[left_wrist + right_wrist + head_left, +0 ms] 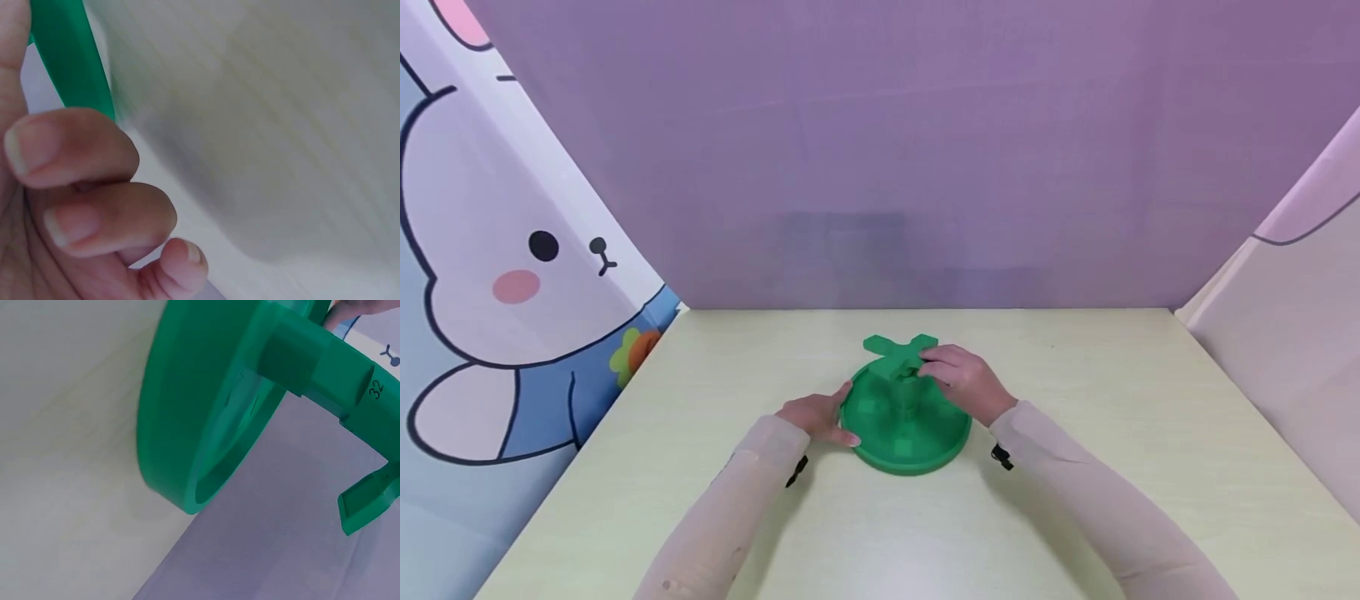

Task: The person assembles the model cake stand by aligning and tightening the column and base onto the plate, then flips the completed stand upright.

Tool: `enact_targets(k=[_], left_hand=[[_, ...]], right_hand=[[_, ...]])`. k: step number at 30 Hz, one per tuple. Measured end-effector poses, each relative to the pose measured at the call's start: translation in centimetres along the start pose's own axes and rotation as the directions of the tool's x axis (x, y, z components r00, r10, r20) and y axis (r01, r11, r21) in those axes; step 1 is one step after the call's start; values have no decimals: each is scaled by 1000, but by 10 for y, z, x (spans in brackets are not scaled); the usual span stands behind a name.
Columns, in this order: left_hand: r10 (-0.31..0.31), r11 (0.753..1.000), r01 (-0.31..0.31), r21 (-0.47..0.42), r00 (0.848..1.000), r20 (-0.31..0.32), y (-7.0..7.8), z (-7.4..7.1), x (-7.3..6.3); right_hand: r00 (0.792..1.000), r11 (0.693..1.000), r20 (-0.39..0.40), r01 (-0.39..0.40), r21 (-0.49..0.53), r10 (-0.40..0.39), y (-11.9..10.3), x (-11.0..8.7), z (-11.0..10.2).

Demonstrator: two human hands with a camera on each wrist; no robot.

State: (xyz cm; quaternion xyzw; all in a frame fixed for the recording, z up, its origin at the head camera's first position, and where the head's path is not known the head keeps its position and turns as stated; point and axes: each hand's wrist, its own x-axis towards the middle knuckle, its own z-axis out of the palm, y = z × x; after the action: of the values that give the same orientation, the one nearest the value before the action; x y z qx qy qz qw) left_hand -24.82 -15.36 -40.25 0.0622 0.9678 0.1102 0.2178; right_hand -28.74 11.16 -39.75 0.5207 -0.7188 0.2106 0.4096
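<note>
1. Nearest, a pale left sleeve [730,500] and right sleeve [1082,475] reach in over the light bench [880,533], a small black piece [797,472] showing under the left wrist and another [1002,456] under the right.
2. The left hand [818,417] has its grip bent around the left edge of a round green dish, thumb toward the front and forefinger farther back; the wrist view shows the other three fingers curled beside the green wall.
3. The green dish [906,468] rests on the bench between both hands, a shallow container with a raised rim all round.
4. Inside it, a stepped green column [337,372] stands upright at the middle, marked "32" near its upper end. Paler squarish patches show on the dish's floor; whether they are raised or sunken, I cannot tell.
5. The right hand [964,382] has its grip pinching a green four-armed piece [897,357] at the column's top, above the dish. Fingers cover the join, so I cannot tell how it is seated.
6. Behind the bench hangs a purple backdrop [880,150]; a cartoon rabbit [490,192] decorates the left-hand panel.
</note>
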Motion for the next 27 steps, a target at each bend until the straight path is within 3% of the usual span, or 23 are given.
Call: enact_targets(k=[19, 27], left_hand=[[-3, 1000, 3, 9, 1000, 2, 0, -1, 0], [-4, 1000, 4, 5, 1000, 3, 3, -2, -3]], right_hand=[[985, 981, 61, 169, -95, -164, -4, -6, -6], [983, 983, 95, 166, -84, -157, -4, -9, -4]])
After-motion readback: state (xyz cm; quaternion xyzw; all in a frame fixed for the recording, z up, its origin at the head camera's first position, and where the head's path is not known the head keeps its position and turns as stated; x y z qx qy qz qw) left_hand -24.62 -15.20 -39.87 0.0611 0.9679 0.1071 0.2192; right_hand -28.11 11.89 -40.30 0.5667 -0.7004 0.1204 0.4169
